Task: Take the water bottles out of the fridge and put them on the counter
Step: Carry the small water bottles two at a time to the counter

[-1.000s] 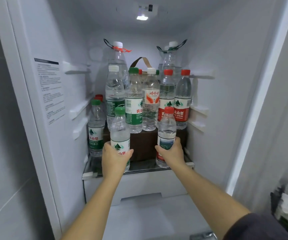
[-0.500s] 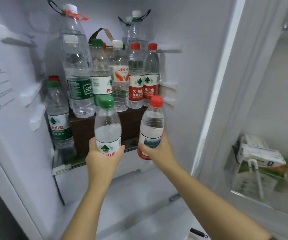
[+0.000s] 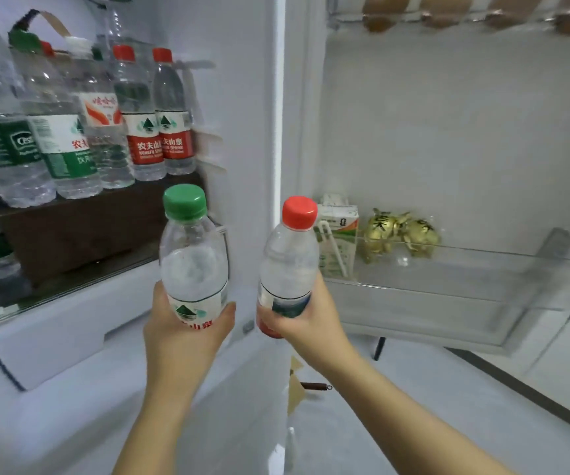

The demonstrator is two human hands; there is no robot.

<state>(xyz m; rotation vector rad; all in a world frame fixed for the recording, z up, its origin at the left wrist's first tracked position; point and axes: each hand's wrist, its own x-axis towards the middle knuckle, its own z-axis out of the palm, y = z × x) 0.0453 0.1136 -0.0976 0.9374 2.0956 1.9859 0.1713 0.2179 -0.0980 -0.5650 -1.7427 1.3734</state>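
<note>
Head view: left hand (image 3: pixel 184 332) grips green-capped bottle (image 3: pixel 192 258) low, cap above.

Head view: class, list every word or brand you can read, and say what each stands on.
"农夫山泉", "NONGFU SPRING": red-labelled bottle.
"娃哈哈": white-capped bottle.
"Ces", cut off: large green-labelled bottle.
"农夫": green-and-white-labelled bottle.
"山泉", partly covered: green-capped bottle in the left hand.
Carton and the red-capped bottle in the right hand: too blurred.
</note>
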